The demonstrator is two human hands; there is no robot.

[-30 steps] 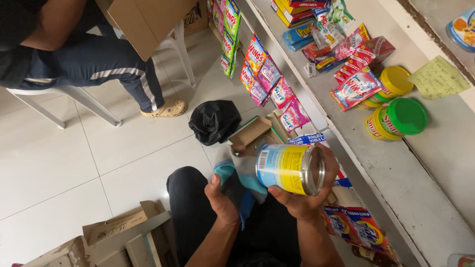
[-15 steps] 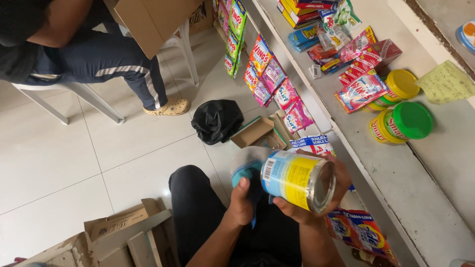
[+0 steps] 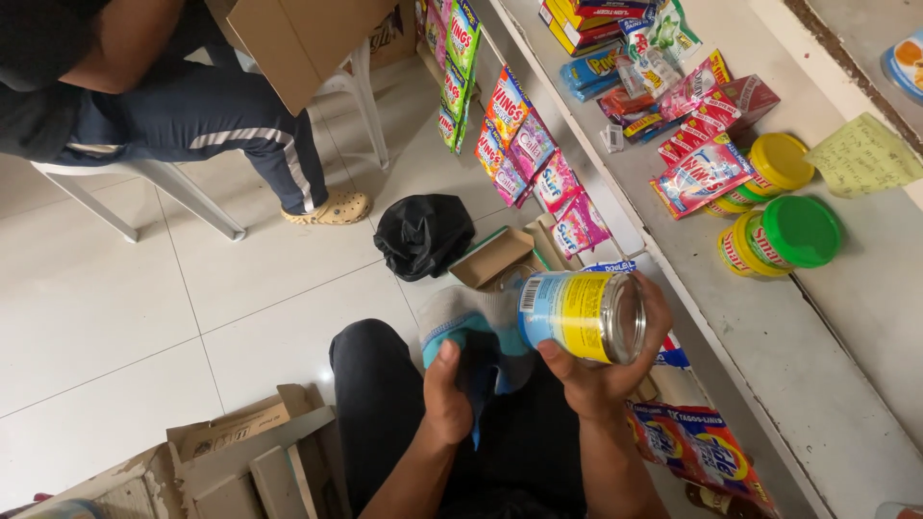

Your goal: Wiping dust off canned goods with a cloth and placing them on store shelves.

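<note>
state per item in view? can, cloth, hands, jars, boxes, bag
can: on its side, held in right hand
cloth: bunched, gripped by left hand, against the can's far end
green-lid jar: closed, on the shelf
yellow-lid jar: closed
floor box: flaps open
small box: open
black bag: crumpled on floor

Both forearms bare, no sleeves, no watch or rings on left hand [image 3: 446,389] or right hand [image 3: 604,370] afaict. Black trousers [image 3: 385,404] on the legs, plain, no markings.
</note>
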